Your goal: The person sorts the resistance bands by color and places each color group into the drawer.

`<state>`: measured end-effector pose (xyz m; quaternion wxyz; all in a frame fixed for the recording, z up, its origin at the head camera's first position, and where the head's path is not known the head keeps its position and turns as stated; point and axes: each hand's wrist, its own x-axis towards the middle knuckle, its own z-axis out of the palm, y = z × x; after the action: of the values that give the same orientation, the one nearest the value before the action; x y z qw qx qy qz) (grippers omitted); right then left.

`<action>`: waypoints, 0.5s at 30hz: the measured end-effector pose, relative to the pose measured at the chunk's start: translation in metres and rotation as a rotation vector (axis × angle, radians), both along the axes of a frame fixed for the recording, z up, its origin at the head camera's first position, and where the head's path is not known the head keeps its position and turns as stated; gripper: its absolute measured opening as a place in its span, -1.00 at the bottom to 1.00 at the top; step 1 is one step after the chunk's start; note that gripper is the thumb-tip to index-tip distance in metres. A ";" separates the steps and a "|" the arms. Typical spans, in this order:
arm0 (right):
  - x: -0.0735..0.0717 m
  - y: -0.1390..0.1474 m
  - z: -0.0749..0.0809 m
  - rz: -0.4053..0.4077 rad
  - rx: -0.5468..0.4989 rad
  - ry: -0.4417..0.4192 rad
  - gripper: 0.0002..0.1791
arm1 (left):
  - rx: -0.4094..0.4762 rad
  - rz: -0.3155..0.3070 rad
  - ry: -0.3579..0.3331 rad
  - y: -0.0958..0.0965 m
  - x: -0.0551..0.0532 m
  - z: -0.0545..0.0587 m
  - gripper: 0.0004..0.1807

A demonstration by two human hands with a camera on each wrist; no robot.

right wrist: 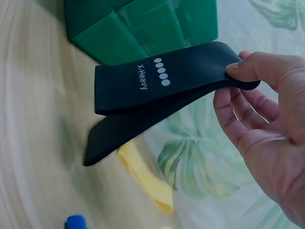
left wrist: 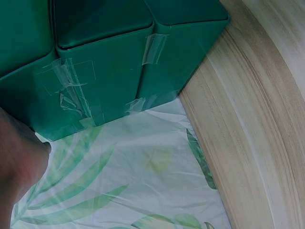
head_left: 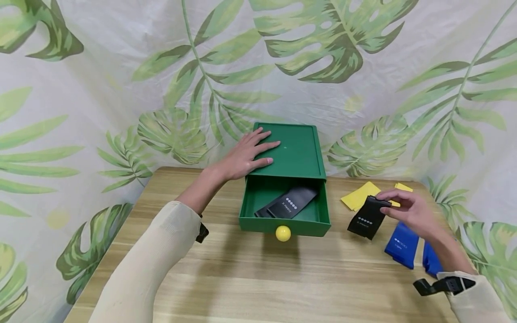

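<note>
From the head view, here's the left hand [head_left: 251, 154], fingers spread, palm down on the lid of a green plastic box [head_left: 295, 154]. Its green plastic drawer [head_left: 254, 225] is pulled out, with a round yellow knob [head_left: 283, 233] in front. Well apart to the right, the right hand [head_left: 412, 213] pinches the top of a folded, flat black rubbery band [head_left: 365, 220], out beyond the drawer's side. Call it partway along: folded black material [head_left: 300, 197] already lies slanted in the drawer, one band or two overlapping, hard to tell. Outside, the held band is not yet put down; flat yellow bands [head_left: 361, 196] lie behind it, flat blue bands [head_left: 401, 244] nearer the wearer, all on the wood-grain table [head_left: 226, 278]. The drawer's right wall stands between the held band and the drawer's inside.

Over to the left wrist: green box sides, strips of clear tape [left wrist: 155, 47] across the seams, and only part of the hand at the edge; its fingers can't be read here.

Right wrist now, and it's clear: thumb above, fingers beneath, clamped on the band's bend, its two layers splaying apart, "X-Heavy" and five white dots showing. Yellow and blue pieces sit below, blurred.
</note>
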<state>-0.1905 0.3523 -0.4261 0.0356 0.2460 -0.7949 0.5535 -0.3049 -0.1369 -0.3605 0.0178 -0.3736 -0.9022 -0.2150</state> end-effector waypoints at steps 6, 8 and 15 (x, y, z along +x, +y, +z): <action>0.005 -0.009 0.018 -0.044 -0.200 0.000 -0.59 | -0.001 0.002 0.002 0.000 0.001 0.001 -0.34; 0.007 -0.011 0.022 -0.066 -0.234 0.006 -0.59 | 0.002 0.004 0.001 0.000 0.001 0.001 -0.35; 0.012 -0.018 0.039 -0.112 -0.249 0.012 -0.60 | 0.008 0.005 0.005 0.001 0.001 0.000 -0.36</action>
<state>-0.1786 0.3343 -0.3869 0.1015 0.1985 -0.7321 0.6437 -0.3040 -0.1357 -0.3601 0.0221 -0.3717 -0.9022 -0.2176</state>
